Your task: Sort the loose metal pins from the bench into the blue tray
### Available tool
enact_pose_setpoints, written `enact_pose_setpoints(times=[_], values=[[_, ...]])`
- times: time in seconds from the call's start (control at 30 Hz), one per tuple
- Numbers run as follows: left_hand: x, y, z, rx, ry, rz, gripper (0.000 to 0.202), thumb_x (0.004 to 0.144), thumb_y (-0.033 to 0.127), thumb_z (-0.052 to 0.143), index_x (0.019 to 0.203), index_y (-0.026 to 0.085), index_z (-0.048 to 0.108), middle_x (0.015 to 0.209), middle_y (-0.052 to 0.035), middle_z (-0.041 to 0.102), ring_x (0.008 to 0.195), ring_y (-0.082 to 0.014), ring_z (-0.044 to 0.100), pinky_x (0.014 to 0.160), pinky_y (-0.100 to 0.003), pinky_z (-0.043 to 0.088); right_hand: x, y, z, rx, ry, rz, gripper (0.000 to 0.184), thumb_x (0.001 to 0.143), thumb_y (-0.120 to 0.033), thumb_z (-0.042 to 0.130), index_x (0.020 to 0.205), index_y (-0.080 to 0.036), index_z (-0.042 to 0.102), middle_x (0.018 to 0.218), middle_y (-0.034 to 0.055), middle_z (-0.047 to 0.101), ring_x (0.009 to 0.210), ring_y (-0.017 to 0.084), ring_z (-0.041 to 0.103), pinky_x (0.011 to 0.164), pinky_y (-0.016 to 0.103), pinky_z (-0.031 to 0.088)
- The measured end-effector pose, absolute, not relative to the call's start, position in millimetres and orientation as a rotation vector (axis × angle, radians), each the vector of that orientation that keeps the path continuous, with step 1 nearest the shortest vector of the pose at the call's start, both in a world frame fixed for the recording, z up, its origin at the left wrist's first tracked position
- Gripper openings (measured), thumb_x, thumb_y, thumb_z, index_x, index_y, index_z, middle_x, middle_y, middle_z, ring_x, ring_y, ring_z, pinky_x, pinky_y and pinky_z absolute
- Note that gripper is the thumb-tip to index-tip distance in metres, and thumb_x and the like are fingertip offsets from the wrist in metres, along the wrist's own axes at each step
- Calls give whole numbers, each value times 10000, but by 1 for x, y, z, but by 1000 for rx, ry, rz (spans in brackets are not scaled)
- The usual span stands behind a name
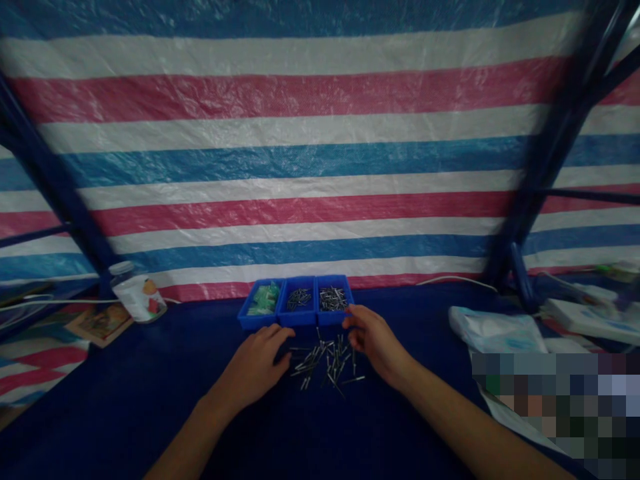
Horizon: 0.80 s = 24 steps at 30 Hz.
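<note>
A loose heap of small metal pins (327,363) lies on the dark blue table cover (150,393). My left hand (257,365) rests palm down at the heap's left edge, fingers curled together, thumb touching the nearest pins. My right hand (373,340) hovers at the heap's right side, its fingertips pinched close together over the pins; whether a pin is between them is too small to see. Just behind the heap stand three joined blue bins: the left bin (260,303) holds green pieces, the middle bin (299,301) and the right bin (334,300) hold metal pins.
A white lidded jar (137,293) lies tilted at the left beside a printed card (100,322). White plastic bags (495,330) and a white cable (450,279) sit at the right. A striped tarp (300,133) and dark blue posts (545,173) close the back.
</note>
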<state>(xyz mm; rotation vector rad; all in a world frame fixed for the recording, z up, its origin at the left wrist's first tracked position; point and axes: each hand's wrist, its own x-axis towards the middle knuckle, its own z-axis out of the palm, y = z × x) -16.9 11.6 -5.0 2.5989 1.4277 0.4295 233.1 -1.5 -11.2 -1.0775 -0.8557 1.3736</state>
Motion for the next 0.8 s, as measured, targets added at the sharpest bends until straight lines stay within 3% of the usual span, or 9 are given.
enact_pose_setpoints(times=[0.07,0.23,0.43,0.67,0.8], values=[[-18,12,-5,2594,1451,367,332,913,257,529,1226,253,642,1221,-67,657,1115,-251,605,992,-403,445,233,-1,-12,-1123,-866,1392,368,748,-510,661,960,-213,620,779,-16,650,487,75,483,488,239,295],[-17,15,-3,2610,1462,253,256,952,251,504,1127,244,691,1156,-57,676,1065,-236,620,939,-375,448,227,-7,-7,-1156,-1056,1336,267,777,-452,643,804,-189,607,723,-25,627,459,57,458,466,241,241],[-11,17,-11,2673,1470,223,197,967,216,465,946,214,661,1014,-47,687,956,-218,637,829,-339,432,221,-12,-4,-1181,-1224,1290,220,800,-415,610,754,-200,610,680,-30,608,462,66,462,475,247,264],[-8,18,-13,2660,1478,273,170,968,289,494,1001,213,643,1040,-49,690,985,-224,638,848,-344,432,220,-10,-6,-1202,-1269,1258,191,806,-378,604,731,-203,596,661,-32,597,465,73,456,480,248,291],[-6,21,-12,2649,1459,289,167,961,226,501,956,216,668,1020,-35,698,985,-218,654,840,-338,435,220,-8,-8,-1195,-1314,1244,180,818,-354,590,722,-201,591,651,-35,579,468,76,449,480,252,291]])
